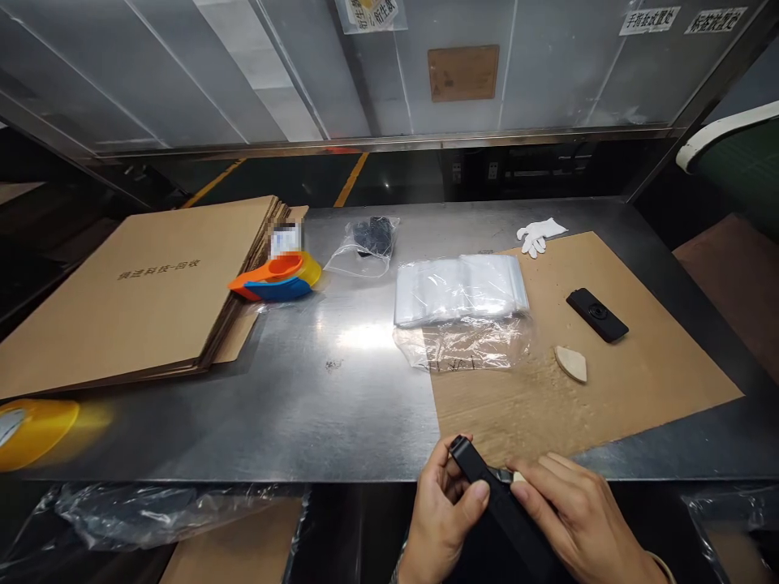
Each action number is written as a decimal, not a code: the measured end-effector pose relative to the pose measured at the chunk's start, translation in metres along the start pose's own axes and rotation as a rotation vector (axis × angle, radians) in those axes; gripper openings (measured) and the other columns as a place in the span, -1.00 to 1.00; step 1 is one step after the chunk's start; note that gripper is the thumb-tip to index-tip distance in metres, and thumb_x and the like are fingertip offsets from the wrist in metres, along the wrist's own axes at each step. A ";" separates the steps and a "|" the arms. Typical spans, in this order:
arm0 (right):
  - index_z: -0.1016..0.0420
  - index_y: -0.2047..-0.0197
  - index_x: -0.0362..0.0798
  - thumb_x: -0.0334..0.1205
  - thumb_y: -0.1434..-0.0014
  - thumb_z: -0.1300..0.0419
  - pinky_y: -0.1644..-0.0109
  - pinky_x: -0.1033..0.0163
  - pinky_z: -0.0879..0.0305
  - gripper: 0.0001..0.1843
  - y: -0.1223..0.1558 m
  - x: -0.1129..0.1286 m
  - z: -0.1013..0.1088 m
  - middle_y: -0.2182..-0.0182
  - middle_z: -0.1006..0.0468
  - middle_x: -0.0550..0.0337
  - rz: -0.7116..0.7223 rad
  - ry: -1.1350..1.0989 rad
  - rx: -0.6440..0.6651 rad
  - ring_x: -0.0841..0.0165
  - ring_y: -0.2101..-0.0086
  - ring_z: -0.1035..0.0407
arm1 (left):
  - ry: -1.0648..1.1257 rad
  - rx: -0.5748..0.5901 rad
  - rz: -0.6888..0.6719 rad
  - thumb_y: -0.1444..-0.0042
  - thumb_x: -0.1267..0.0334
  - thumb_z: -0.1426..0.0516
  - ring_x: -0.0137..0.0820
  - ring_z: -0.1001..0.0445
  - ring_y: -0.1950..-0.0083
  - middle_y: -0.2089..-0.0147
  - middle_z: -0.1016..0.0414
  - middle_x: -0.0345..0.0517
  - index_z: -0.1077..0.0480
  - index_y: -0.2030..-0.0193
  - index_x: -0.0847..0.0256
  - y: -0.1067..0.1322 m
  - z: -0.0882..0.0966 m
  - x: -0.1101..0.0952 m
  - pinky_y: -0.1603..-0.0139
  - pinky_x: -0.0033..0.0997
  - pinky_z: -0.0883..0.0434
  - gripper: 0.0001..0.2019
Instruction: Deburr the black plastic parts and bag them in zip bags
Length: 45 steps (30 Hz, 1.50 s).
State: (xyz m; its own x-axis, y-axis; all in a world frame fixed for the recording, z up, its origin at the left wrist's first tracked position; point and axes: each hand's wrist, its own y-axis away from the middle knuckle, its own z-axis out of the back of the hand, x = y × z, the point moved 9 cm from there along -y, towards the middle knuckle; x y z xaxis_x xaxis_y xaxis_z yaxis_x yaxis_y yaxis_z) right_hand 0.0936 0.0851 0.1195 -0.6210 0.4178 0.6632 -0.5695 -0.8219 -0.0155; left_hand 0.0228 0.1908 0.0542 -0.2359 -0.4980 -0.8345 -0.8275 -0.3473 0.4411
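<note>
At the bench's front edge, my left hand (435, 519) is closed round a long black plastic-looking piece (478, 470), which slants down to the right. Pressed against its upper side is a small tool with a short metal blade (502, 475) and a pale end; my right hand (575, 507) pinches it, hiding most of it. The tool's exact kind does not show. Beyond the hands, a black rectangular part (597, 315) with a round centre lies on a cardboard sheet (657, 349). Near it is a pale fan-shaped piece (570, 364), with crumb-like specks on the cardboard.
Clear plastic bags (461, 289) are stacked mid-bench, partly over the cardboard. A white glove (540, 235) lies behind. Leftward are a bag of black items (372, 237), an orange-and-blue tape dispenser (277, 277), flat cartons (134, 292) and a yellow tape roll (42, 434).
</note>
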 end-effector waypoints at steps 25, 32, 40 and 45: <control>-0.36 0.16 -0.01 -0.23 -0.27 0.05 0.41 0.30 -0.18 -0.81 0.002 0.004 0.004 0.45 -0.45 0.23 0.046 0.050 -0.070 0.38 0.45 -0.31 | -0.005 -0.010 0.000 0.19 0.02 -0.25 -0.43 -0.34 0.29 0.33 -0.37 -0.15 -0.22 0.03 0.25 0.000 -0.002 0.000 0.24 -0.46 -0.28 -0.41; -0.37 0.15 -0.02 -0.23 -0.27 0.05 0.41 0.31 -0.20 -0.80 0.002 0.004 0.004 0.46 -0.45 0.23 0.047 0.066 -0.090 0.39 0.45 -0.32 | 0.005 -0.039 -0.008 0.22 0.01 -0.26 -0.43 -0.34 0.31 0.35 -0.38 -0.15 -0.25 0.05 0.26 0.001 -0.001 -0.002 0.26 -0.47 -0.28 -0.40; -0.39 0.19 -0.05 -0.23 -0.28 0.07 0.42 0.31 -0.18 -0.77 0.002 0.006 0.007 0.48 -0.44 0.20 0.058 0.069 -0.091 0.38 0.47 -0.32 | 0.016 -0.050 -0.013 0.22 0.01 -0.26 -0.44 -0.34 0.32 0.37 -0.38 -0.16 -0.27 0.07 0.24 0.001 -0.002 -0.003 0.27 -0.48 -0.28 -0.42; -0.38 0.15 -0.05 -0.24 -0.28 0.06 0.42 0.30 -0.18 -0.78 0.002 0.004 0.006 0.47 -0.44 0.21 0.052 0.066 -0.095 0.38 0.46 -0.31 | 0.013 -0.047 -0.009 0.22 0.01 -0.26 -0.43 -0.35 0.32 0.37 -0.39 -0.14 -0.27 0.06 0.25 0.001 -0.002 -0.002 0.27 -0.48 -0.29 -0.41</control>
State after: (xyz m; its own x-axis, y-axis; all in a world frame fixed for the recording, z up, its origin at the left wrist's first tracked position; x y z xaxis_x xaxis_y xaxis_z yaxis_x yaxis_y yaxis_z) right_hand 0.0928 0.0827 0.1264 -0.6833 0.4023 0.6093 -0.5820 -0.8040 -0.1218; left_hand 0.0234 0.1896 0.0567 -0.2220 -0.5047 -0.8343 -0.8046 -0.3885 0.4491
